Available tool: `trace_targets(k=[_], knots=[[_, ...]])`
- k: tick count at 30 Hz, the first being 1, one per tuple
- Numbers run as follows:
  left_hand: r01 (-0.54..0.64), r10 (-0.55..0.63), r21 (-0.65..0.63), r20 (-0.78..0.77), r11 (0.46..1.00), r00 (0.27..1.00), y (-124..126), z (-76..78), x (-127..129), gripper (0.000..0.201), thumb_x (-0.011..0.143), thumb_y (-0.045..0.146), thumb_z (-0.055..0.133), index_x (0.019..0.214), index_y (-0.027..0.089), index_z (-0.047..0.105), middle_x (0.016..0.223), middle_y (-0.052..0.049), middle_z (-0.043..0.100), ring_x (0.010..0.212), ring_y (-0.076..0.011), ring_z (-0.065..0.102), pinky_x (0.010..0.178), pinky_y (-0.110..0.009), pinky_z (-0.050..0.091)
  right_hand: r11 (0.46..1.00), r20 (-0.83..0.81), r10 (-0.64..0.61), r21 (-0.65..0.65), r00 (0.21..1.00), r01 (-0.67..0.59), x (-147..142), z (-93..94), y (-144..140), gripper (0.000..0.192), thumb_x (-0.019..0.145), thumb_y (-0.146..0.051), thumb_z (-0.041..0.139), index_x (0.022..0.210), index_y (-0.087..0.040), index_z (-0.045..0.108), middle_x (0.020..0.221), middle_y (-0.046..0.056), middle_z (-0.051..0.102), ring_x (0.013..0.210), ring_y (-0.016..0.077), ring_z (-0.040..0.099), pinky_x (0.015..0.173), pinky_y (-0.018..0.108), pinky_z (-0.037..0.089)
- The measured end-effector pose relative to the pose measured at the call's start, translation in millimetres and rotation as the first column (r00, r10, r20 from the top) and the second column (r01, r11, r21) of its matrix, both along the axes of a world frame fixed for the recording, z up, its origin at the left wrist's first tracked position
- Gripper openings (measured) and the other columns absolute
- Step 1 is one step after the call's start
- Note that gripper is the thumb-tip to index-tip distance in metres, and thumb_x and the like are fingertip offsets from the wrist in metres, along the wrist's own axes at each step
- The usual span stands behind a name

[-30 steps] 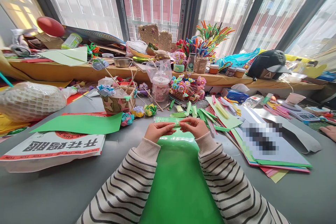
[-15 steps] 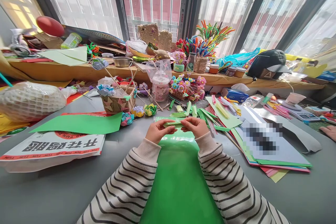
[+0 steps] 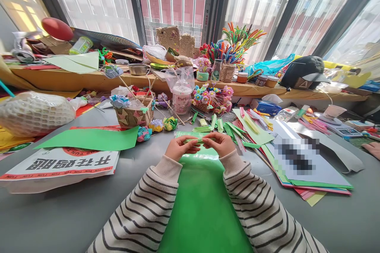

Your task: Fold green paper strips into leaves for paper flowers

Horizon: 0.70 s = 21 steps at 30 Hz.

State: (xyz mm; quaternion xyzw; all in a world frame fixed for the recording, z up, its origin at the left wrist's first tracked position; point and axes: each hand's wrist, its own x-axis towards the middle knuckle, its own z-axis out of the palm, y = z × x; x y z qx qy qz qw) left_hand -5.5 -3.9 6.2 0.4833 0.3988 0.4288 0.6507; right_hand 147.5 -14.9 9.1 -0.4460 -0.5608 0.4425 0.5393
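My left hand and my right hand meet over a shiny green sheet on the table. Between their fingertips is a small folded strip of green paper, pinched at both ends. The fingers cover much of it, so its exact folds cannot be made out. Just beyond my hands lie several cut green paper strips. Paper flowers in yellow-green and blue-pink sit to the left of them.
A woven basket and a lidded cup stand behind. At left, a green sheet overlaps a printed bag. Stacked coloured paper lies at right. Another person's hand shows at the right edge.
My right hand has shifted slightly left, closer to my left hand, so less of the green paper strip shows between them. Other things look the same.
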Motion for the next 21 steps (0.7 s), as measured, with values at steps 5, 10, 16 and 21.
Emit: trace_targets(k=[5, 10, 16, 21], knots=[[-0.011, 0.011, -0.001, 0.035, 1.0, 0.999, 0.5, -1.1, 0.2, 0.03, 0.053, 0.031, 0.065, 0.076, 0.011, 0.058, 0.06, -0.003, 0.065, 0.06, -0.0167, 0.061, 0.063, -0.029, 0.05, 1.0, 0.023, 0.006, 0.018, 1.0, -0.006, 1.1, -1.1, 1.1, 0.022, 0.053, -0.032, 0.064, 0.065, -0.013, 0.06, 0.056, 0.002, 0.058, 0.049, 0.0123, 0.056, 0.052, 0.027, 0.049], [-0.037, 0.037, -0.003, 0.031, 0.999, 0.999, -0.2, -0.5, -0.7, 0.029, 0.051, 0.028, 0.067, 0.074, 0.011, 0.06, 0.06, -0.002, 0.064, 0.064, -0.0157, 0.061, 0.067, -0.027, 0.049, 0.997, 0.078, 0.032, 0.063, 0.996, -0.037, 1.8, -3.0, 2.2, 0.02, 0.056, -0.03, 0.062, 0.068, -0.013, 0.062, 0.064, 0.004, 0.06, 0.054, 0.0123, 0.056, 0.055, 0.027, 0.049], [-0.047, 0.048, -0.045, 0.036, 0.998, 0.998, 0.2, 0.1, -2.1, 0.032, 0.049, 0.028, 0.068, 0.075, 0.011, 0.061, 0.059, -0.003, 0.064, 0.063, -0.0152, 0.06, 0.065, -0.027, 0.049, 0.991, 0.084, 0.081, 0.098, 0.993, -0.089, 2.9, -1.1, 1.6, 0.02, 0.057, -0.028, 0.062, 0.073, -0.016, 0.063, 0.075, 0.005, 0.058, 0.067, 0.014, 0.056, 0.058, 0.027, 0.05], [-0.027, 0.035, 0.075, -0.107, 0.997, 0.994, 0.4, -1.2, -3.1, 0.032, 0.054, 0.033, 0.064, 0.078, 0.013, 0.062, 0.069, -0.005, 0.065, 0.064, -0.0165, 0.06, 0.063, -0.029, 0.048, 0.993, 0.087, 0.088, 0.069, 0.992, -0.095, 5.3, 0.0, 1.4, 0.019, 0.056, -0.028, 0.062, 0.071, -0.016, 0.065, 0.072, 0.004, 0.058, 0.06, 0.0124, 0.056, 0.059, 0.028, 0.05]])
